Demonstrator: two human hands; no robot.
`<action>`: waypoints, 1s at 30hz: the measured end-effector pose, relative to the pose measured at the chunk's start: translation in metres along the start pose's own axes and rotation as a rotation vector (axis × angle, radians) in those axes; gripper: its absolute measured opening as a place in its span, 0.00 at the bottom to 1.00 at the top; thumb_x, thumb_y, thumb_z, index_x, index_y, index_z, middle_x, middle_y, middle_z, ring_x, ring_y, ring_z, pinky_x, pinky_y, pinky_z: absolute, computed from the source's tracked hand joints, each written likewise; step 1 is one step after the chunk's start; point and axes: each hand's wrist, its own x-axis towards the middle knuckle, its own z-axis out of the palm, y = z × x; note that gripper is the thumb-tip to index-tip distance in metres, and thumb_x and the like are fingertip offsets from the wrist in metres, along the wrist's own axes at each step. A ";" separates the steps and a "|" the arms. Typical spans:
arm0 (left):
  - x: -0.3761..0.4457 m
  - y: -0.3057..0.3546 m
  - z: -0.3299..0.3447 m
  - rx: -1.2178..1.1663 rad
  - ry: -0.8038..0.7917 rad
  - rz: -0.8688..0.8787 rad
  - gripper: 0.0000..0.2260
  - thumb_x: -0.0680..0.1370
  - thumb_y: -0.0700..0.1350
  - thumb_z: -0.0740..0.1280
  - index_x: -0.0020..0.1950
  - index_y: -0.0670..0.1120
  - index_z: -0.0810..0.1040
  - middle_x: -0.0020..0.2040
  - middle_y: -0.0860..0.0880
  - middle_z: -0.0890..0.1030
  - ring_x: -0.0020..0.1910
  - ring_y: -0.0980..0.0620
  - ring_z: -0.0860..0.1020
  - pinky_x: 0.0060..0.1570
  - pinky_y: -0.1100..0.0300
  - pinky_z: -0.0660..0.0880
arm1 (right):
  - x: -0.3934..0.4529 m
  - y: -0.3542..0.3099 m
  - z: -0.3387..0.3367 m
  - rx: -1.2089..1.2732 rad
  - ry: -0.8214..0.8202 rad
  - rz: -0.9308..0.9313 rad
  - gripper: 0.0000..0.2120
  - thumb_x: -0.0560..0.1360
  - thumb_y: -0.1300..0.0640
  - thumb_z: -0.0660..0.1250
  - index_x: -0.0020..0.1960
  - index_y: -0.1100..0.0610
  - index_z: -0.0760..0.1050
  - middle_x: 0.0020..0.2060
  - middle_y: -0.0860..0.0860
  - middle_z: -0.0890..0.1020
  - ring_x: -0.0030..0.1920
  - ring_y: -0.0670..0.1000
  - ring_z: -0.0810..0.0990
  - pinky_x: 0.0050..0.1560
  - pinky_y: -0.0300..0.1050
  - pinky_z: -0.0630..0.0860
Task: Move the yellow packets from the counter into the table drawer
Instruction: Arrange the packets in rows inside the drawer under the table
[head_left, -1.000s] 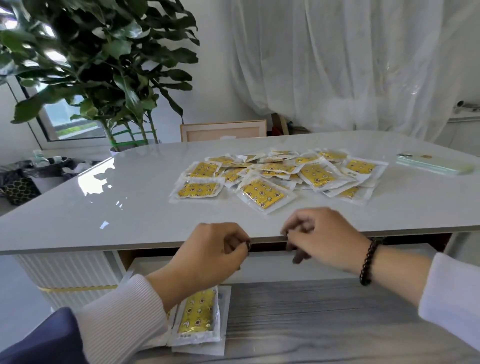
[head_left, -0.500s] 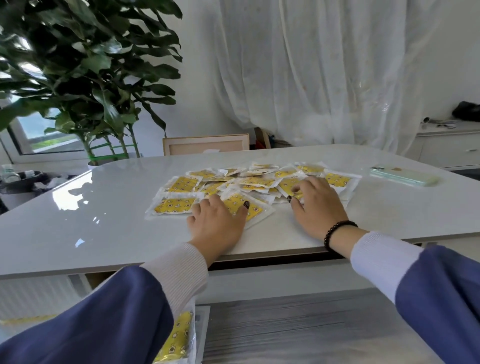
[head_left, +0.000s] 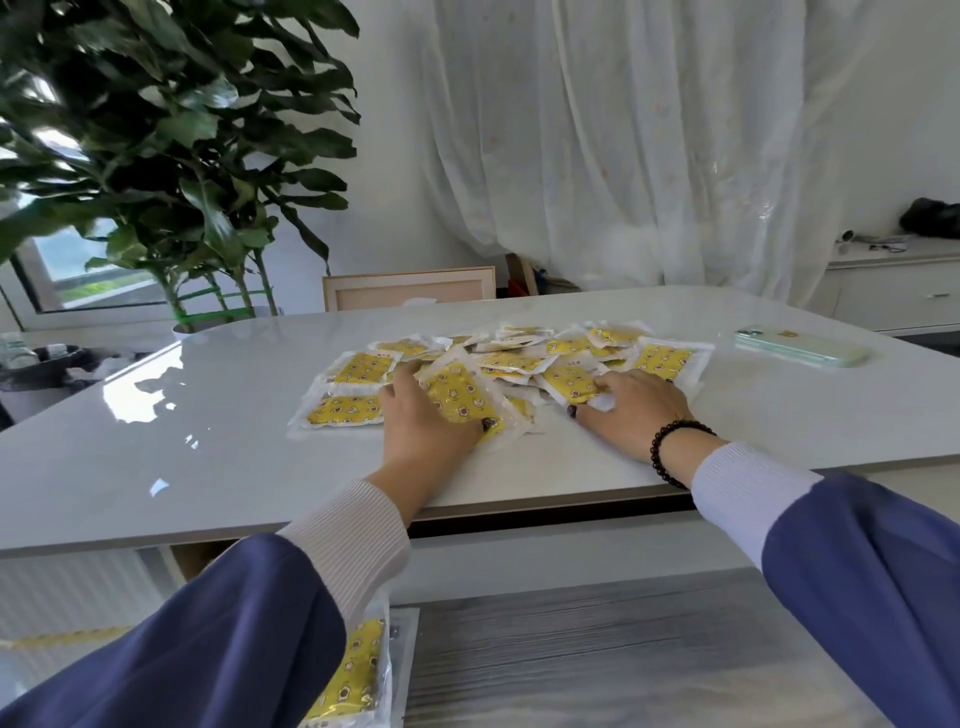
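Head view: a big heap of small yellow packets in clear plastic wrap (head_left: 524, 364), spread over the middle of the shiny white counter top (head_left: 208, 447). Left hand (head_left: 423, 421) on the near left side of the heap, holding one yellow packet with a little bear print (head_left: 460, 397), thumb pressed on its near end, fingers curled over its far left side, packet tilted up a bit off the counter. Right hand (head_left: 631, 410) on the near right side of the heap, fingers bent down onto another yellow packet (head_left: 571, 382), thumb tucked close beside it; hard to tell if pinching or just pressing. Black bead bracelet (head_left: 672, 447) round the right wrist. White ribbed cuffs and blue sleeves on both arms. Down below the counter edge, at bottom left, a pile of the same yellow packets (head_left: 358, 675) lying in the open table drawer (head_left: 410, 649), partly hidden by the left sleeve. Pale green phone (head_left: 800, 345) flat on the counter, well apart to the right. Tall green leafy plant (head_left: 171, 130) behind on the left, white thin curtain (head_left: 649, 140) at the back.
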 end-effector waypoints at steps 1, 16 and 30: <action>0.000 -0.001 -0.001 -0.053 0.020 -0.008 0.41 0.67 0.43 0.78 0.74 0.51 0.58 0.68 0.49 0.65 0.59 0.54 0.67 0.56 0.62 0.64 | -0.002 -0.002 -0.001 0.006 0.020 -0.022 0.26 0.75 0.39 0.61 0.67 0.53 0.71 0.63 0.52 0.76 0.64 0.55 0.72 0.64 0.49 0.68; 0.008 -0.005 0.000 -0.115 -0.032 -0.057 0.13 0.77 0.44 0.62 0.59 0.55 0.79 0.55 0.51 0.80 0.36 0.50 0.79 0.42 0.53 0.80 | -0.023 -0.018 -0.004 0.574 0.399 -0.245 0.18 0.72 0.70 0.65 0.59 0.58 0.80 0.53 0.55 0.84 0.54 0.53 0.81 0.56 0.32 0.71; 0.010 -0.006 -0.002 -0.333 -0.033 -0.141 0.14 0.73 0.50 0.72 0.58 0.51 0.77 0.60 0.52 0.73 0.42 0.56 0.80 0.39 0.61 0.79 | -0.024 -0.032 -0.005 0.132 0.001 -0.547 0.20 0.77 0.58 0.60 0.68 0.48 0.72 0.61 0.49 0.80 0.61 0.54 0.77 0.57 0.49 0.75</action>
